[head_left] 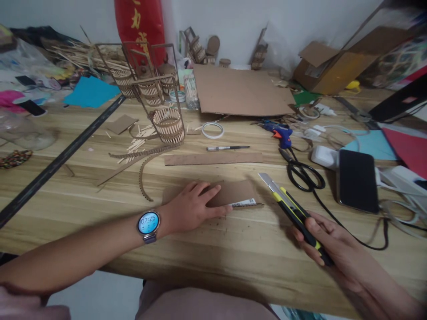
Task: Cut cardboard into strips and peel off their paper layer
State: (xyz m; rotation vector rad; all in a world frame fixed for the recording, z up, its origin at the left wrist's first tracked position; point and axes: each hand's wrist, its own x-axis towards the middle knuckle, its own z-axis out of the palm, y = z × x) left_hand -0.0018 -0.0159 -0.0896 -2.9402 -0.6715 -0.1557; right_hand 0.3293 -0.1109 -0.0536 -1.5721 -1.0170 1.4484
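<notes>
My left hand [193, 204], with a watch [148, 223] on its wrist, lies with fingers spread on a piece of brown cardboard [236, 191]. A white printed label [245, 203] shows along the piece's near edge. Held in my right hand [328, 238] is a black and yellow utility knife [296, 215]. Its blade is out and points up and left, right of the cardboard and apart from it. Beyond the cardboard lies a long cardboard strip [213, 158], with a pen [228, 148] behind it.
Small stick-sided buckets [168, 126] stand at the back left. A large cardboard sheet [243, 91] lies at the back. To the right are scissors [305, 173], a glue gun [283, 135] and a phone [356, 180]. Curved corrugated strips [143, 175] and sticks lie left of centre.
</notes>
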